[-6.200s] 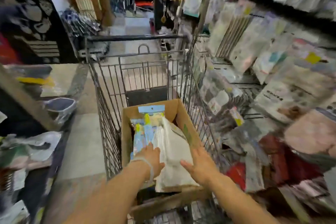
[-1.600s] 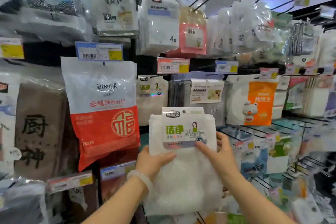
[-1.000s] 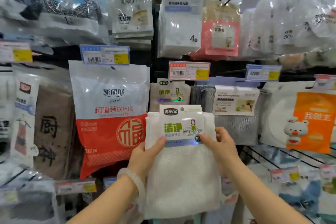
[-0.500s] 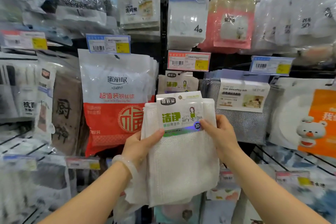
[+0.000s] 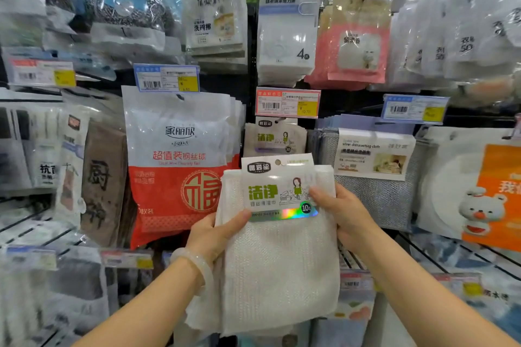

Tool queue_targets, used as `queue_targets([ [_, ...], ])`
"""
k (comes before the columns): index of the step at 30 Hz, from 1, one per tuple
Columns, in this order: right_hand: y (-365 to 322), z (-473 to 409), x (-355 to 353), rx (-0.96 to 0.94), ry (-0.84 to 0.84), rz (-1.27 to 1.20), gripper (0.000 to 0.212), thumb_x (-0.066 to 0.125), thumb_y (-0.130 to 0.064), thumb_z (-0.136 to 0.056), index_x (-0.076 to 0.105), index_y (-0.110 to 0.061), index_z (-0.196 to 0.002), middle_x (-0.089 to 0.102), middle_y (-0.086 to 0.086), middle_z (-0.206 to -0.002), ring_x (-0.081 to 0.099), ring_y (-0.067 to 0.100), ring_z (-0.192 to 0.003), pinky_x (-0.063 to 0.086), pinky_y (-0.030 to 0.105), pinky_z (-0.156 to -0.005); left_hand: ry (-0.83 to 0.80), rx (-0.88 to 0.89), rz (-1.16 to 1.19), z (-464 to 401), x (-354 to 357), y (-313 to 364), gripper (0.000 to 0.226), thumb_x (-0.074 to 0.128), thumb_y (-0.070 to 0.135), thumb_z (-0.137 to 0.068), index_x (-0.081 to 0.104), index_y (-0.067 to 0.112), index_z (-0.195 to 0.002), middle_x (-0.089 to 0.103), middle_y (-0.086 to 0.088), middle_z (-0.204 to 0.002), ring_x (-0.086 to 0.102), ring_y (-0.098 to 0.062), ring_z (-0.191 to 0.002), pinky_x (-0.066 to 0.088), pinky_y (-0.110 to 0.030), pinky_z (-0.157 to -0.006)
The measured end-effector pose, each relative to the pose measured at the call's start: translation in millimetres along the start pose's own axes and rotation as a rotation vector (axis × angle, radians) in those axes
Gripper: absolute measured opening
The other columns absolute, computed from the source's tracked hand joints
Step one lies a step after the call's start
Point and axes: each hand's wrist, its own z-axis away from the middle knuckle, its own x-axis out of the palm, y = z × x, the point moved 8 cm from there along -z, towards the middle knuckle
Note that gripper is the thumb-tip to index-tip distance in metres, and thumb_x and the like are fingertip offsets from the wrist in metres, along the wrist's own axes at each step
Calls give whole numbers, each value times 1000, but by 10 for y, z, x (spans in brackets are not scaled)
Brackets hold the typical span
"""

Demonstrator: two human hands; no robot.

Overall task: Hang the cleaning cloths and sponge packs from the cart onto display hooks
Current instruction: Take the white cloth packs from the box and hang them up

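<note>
A white cleaning-cloth pack (image 5: 279, 236) is held upright in front of a crowded wall of hanging goods, low at the centre of the view. It is gripped from both sides: the left hand (image 5: 214, 234) is closed on its left edge with the thumb laid across the front just below the printed header card (image 5: 277, 186), and the right hand (image 5: 344, 214) is closed on the right edge with the thumb resting on the card's corner. A pale bracelet (image 5: 194, 265) is worn on the left wrist.

The pack's long axis is seen running vertically — header card toward twelve o'clock, loose cloth hanging toward six o'clock. The printed face is turned toward the viewer, and a small round hang hole (image 5: 278, 162) is visible at the card's top edge.

Directly at twelve o'clock from the pack, a matching pack (image 5: 275, 138) is already hung on a hook, under a red price tag (image 5: 287, 102). At nine o'clock a red and white scourer bag (image 5: 180, 160) is hung; at three o'clock, a silver dishwashing cloth pack (image 5: 372, 166).

The step in hand is judged to be threading the hole onto that hook. It is best done with the pack kept level and square to the wall, raised until the hole is lined up with the hook's tip — which is hidden behind the tag — and then pushed straight back. The card may buckle if it is pressed off-centre.
</note>
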Motion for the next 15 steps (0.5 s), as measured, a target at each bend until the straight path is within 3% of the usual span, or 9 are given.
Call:
queue_targets([
  [6, -90, -63, -22, -73, 6, -37, 20, 60, -7, -86, 61, -9, -106, 76, 7, -86, 73, 22, -75, 58, 31, -55, -67, 21, -7, -10, 39, 121, 62, 82, 33, -44, 67, 11, -101, 76, -11, -93, 72, -29, -87, 56, -43, -82],
  [11, -264, -130, -23, -159, -21, -35, 23, 60, -10, -85, 63, -11, -108, 76, 6, -93, 73, 22, -84, 60, 32, -64, -24, 16, -26, -91, -155, 120, 58, 81, 40, -45, 69, 12, -95, 77, -8, -86, 73, -27, -78, 56, -37, -68],
  [15, -409, -212, 16, -192, -27, -36, 21, 64, -16, -78, 65, -15, -99, 75, 8, -96, 72, 25, -86, 60, 41, -74, 75, 7, -26, -162, -371, 69, 57, 79, 44, -49, 70, 13, -95, 77, -7, -82, 71, -30, -82, 56, -41, -69],
])
